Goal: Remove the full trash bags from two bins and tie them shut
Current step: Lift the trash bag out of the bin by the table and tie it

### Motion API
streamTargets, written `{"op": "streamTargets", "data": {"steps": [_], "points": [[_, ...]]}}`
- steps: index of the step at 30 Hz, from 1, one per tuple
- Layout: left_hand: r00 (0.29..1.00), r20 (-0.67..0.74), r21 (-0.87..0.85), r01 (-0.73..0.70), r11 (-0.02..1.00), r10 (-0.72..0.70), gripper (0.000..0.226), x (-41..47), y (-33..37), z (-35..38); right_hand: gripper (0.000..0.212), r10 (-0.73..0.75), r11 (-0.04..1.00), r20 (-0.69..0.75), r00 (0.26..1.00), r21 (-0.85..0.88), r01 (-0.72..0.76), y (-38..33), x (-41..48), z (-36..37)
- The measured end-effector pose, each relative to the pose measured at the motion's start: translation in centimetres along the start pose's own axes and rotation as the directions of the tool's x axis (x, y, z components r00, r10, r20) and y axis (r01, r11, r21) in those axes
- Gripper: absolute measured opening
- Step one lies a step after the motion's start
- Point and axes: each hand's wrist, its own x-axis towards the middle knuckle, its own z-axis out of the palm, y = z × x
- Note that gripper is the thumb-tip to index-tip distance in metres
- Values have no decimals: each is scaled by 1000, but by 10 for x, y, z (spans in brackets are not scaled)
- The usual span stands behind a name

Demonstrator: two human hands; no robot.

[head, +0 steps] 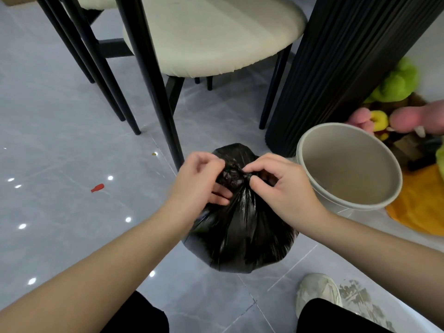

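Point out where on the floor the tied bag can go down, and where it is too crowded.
Free: the grey floor left of the bag, from the chair legs toward the camera, holds only a small red scrap. The strip between bag and shoe is bare too. Crowded: right of the bin, where plush toys and yellow cloth pile up against the fluted column.

Both forearms are bare, with no sleeves, watch or jewellery visible. The left hand (199,181) and right hand (281,188) are ungloved. Black trousers (319,316) cover both legs. One off-white, scuffed sneaker (317,292) is visible.
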Motion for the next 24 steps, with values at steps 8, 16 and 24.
{"op": "streamTargets", "data": {"steps": [8,16,24], "points": [[763,169,666,-555,498,624,12,-5,-24,6,16,228,971,-98,969,93,-220,-7,10,-1],[796,54,602,-507,617,603,2,-2,-23,16,22,399,876,-35,916,310,-369,-17,6,5],[770,90,606,-546,579,632,7,6,-17,14,9,407,841,14,914,386,-380,-12,5,6]]}}
